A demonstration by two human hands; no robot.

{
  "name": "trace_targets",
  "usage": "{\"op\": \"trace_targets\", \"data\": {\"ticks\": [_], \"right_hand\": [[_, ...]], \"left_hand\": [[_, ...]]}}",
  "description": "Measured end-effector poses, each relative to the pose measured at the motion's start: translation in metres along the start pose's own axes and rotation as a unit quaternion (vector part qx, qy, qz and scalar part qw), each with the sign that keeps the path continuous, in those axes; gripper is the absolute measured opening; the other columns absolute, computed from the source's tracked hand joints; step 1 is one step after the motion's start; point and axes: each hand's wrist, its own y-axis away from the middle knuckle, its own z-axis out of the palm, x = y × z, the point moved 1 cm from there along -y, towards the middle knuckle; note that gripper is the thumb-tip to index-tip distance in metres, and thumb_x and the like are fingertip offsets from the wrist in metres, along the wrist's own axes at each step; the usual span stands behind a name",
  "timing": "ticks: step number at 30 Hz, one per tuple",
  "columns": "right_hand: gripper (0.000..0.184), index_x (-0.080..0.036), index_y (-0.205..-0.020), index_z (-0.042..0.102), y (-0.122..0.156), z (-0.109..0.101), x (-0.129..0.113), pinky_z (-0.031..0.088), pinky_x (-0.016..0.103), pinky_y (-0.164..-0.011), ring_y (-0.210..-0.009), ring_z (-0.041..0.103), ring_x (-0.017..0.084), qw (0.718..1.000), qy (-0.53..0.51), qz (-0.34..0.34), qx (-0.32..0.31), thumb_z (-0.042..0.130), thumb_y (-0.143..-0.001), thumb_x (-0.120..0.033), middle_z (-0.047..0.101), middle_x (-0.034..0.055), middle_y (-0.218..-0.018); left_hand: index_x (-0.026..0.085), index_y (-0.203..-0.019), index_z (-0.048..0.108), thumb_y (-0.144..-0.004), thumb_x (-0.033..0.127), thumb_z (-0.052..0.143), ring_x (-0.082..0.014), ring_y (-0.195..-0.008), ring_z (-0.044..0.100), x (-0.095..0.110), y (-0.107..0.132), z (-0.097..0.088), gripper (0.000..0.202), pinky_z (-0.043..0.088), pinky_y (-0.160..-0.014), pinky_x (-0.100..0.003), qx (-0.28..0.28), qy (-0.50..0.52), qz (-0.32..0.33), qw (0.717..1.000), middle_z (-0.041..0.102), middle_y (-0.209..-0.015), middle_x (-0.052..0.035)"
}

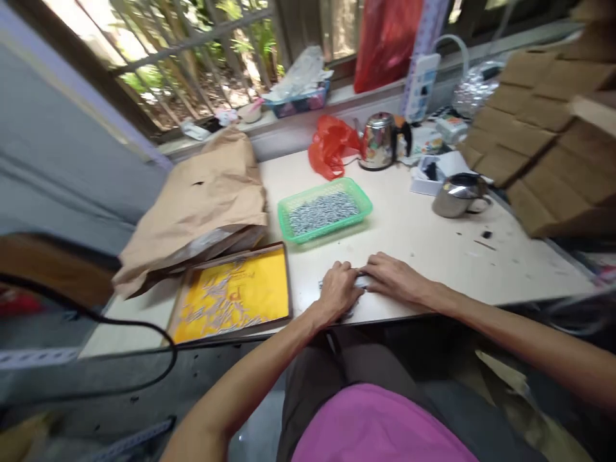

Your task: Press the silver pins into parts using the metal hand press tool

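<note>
My left hand and my right hand rest side by side near the front edge of the pale table. Their fingers curl down over a small heap of silvery metal pieces lying between them. What each hand grips is too small to make out. Behind the hands stands a green plastic basket filled with small metal parts. To the left lies a framed yellow tray with several thin metal pieces scattered on it.
A brown paper sack lies at the left. At the back are a red plastic bag, a steel kettle and a steel mug. Stacked cardboard fills the right side. A black cable loops at the left.
</note>
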Motion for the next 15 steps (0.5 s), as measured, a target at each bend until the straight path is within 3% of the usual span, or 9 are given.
{"op": "trace_targets", "data": {"ticks": [4,8,12,15], "right_hand": [[0.05,-0.017,-0.124,0.059,-0.012,0.01,0.026,0.044,0.041,-0.088,-0.104,0.053,0.029,0.998,-0.039,-0.05,0.005,0.061,-0.084,-0.047,0.058,0.015,-0.112],[0.041,-0.016,-0.121,0.061,-0.028,0.015,0.038,0.044,0.04,-0.088,-0.101,0.055,0.028,0.997,-0.049,-0.051,-0.002,0.05,-0.091,-0.041,0.061,0.0156,-0.109],[0.03,-0.015,-0.099,0.069,-0.041,0.01,0.035,0.044,0.036,-0.082,-0.092,0.056,0.024,0.999,-0.016,-0.007,0.034,0.042,-0.094,-0.027,0.064,0.0128,-0.096],[0.028,-0.014,-0.094,0.069,-0.052,0.005,0.033,0.043,0.035,-0.083,-0.092,0.055,0.024,0.999,0.017,0.019,0.047,0.042,-0.095,-0.023,0.064,0.0114,-0.093]], "left_hand": [[0.017,-0.116,0.056,-0.086,0.028,0.059,-0.0266,-0.113,0.052,0.0,0.013,0.013,0.032,0.048,-0.093,-0.041,0.062,-0.012,0.012,0.998,0.058,-0.119,-0.0122],[0.014,-0.12,0.053,-0.091,0.014,0.045,-0.0275,-0.131,0.043,0.01,0.033,0.036,0.03,0.042,-0.105,-0.044,0.132,-0.001,0.026,0.991,0.048,-0.139,-0.0163],[0.014,-0.12,0.054,-0.093,0.024,0.048,-0.0281,-0.129,0.046,0.024,0.046,0.047,0.03,0.037,-0.11,-0.046,0.125,0.047,0.038,0.99,0.056,-0.131,-0.0147],[0.017,-0.116,0.056,-0.095,0.025,0.044,-0.0256,-0.124,0.05,0.028,0.049,0.048,0.025,0.033,-0.112,-0.047,0.123,0.071,0.028,0.989,0.063,-0.119,-0.0106]]}}
